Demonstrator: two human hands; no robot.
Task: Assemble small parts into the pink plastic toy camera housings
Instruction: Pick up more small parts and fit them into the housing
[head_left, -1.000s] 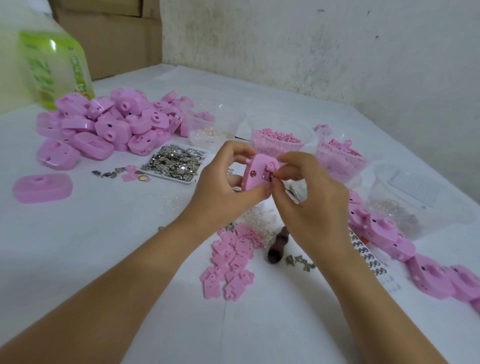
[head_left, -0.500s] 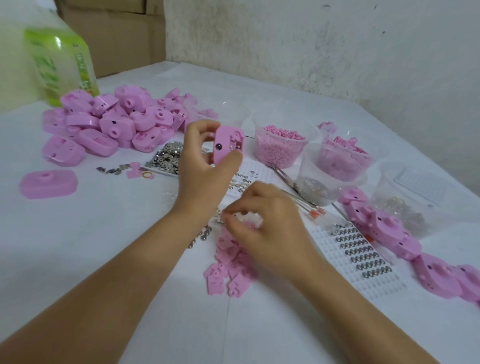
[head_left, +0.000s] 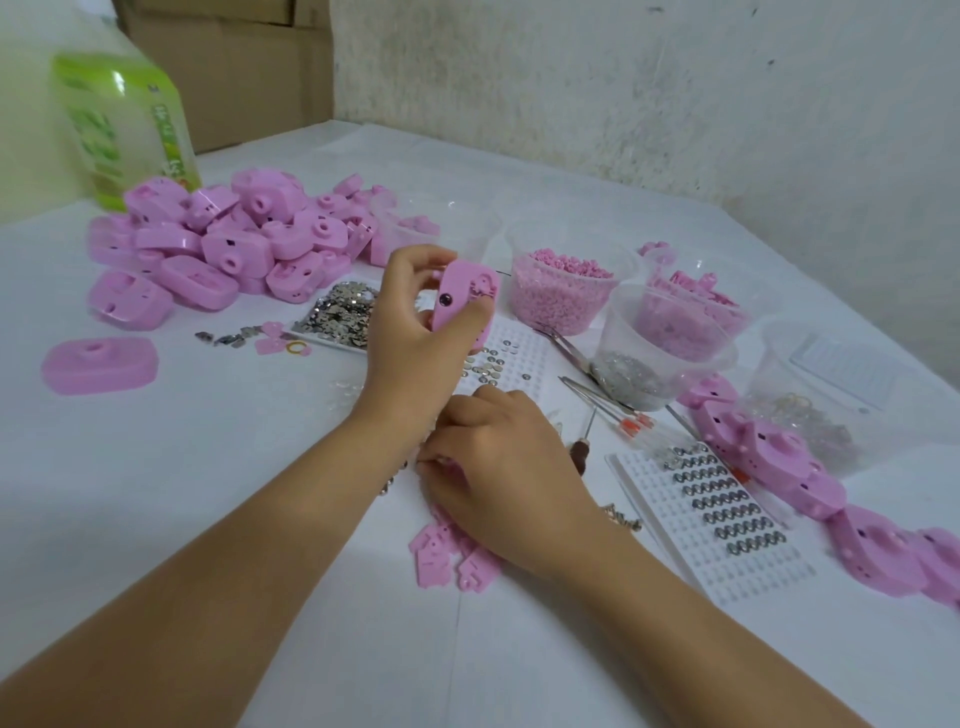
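My left hand (head_left: 410, 332) holds one pink camera housing (head_left: 465, 299) up off the desk (head_left: 208, 493), its fingers (head_left: 415, 262) curled over the top edge and the thumb pressed across the near face, so the shell sits tilted with its open inside turned to the right. My right hand (head_left: 509, 473) is low in front of me, fingers bent with the tips down among the flat pink plates (head_left: 447, 561) scattered on the desk; I cannot tell whether they have closed on one. Just right of that hand lies a brown-handled awl (head_left: 579, 457), and beyond it a white grid tray of springs (head_left: 717, 519). Under the raised housing is another white grid tray (head_left: 514, 358) dotted with small round pieces. To the far left sits a heap of pink housings (head_left: 228, 244), with a single housing (head_left: 98, 364) lying apart, nearer to me. Beside the heap is a shallow tray of shiny metal bits (head_left: 337, 317). Behind the trays stand clear tubs: one of pink pellets (head_left: 561, 291), one of larger pink parts (head_left: 691, 312), and one with silvery pieces at the bottom (head_left: 639, 374), tweezers (head_left: 566, 348) lying near it. A row of housings (head_left: 779, 457) runs down the right side. A green-labelled bottle (head_left: 124, 124) stands at the back left by a cardboard box (head_left: 234, 67).
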